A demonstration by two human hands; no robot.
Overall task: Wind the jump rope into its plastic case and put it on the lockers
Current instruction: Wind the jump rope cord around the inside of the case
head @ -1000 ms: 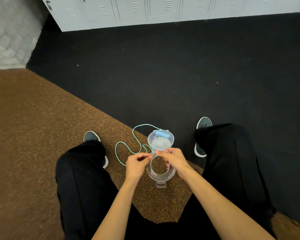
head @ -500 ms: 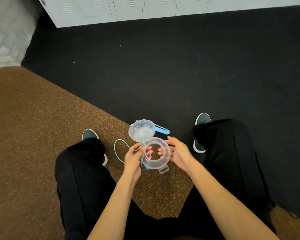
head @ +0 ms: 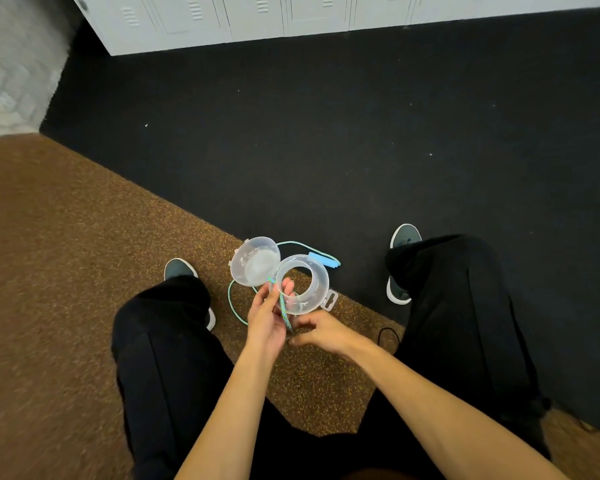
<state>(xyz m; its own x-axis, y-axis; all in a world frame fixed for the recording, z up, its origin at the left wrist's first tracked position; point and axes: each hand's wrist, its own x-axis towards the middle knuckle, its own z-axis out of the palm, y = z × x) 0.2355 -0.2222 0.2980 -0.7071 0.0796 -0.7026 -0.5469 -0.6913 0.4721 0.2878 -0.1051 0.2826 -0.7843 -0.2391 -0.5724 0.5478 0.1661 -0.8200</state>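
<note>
A: Jump rope [head: 284,310] noted first. A thin teal cord; one short stretch is seen running across the left palm toward the right fingers, a slack loop lies on the brown speckled floor [head: 66,271] just below the case, and a pale blue handle [head: 323,260] is seen beyond the case, at the edge of the black mat [head: 361,133].

B: Handling?

A: Judged light and limp. No shape of its own will be kept, so each turn must be pinned as it is laid. The handle is the only stiff part and is best left till last, it is thought.

B: The case?

A: Plastic case [head: 302,284], clear and round, held open above the floor between the knees. Its lid [head: 255,260] is swung out to the left on a hinge; a hang tab sticks out at lower right. The inside looks empty of cord so far. Thin-walled and smooth, so probably slippery and easily flexed; a rim grip is advised, not a squeeze on the wall.

B: Hands?

A: Left hand [head: 269,322] is cupped under the case, fingers curled over its near rim with the cord trapped beneath them. Right hand [head: 321,332] sits just below the case, fingertips drawn together at the cord's near end; whether the cord is actually pinched there cannot be told.

B: Destination?

A: White lockers [head: 257,19] stand along the far wall, well apart from the case. Winding is judged barely begun.
</note>
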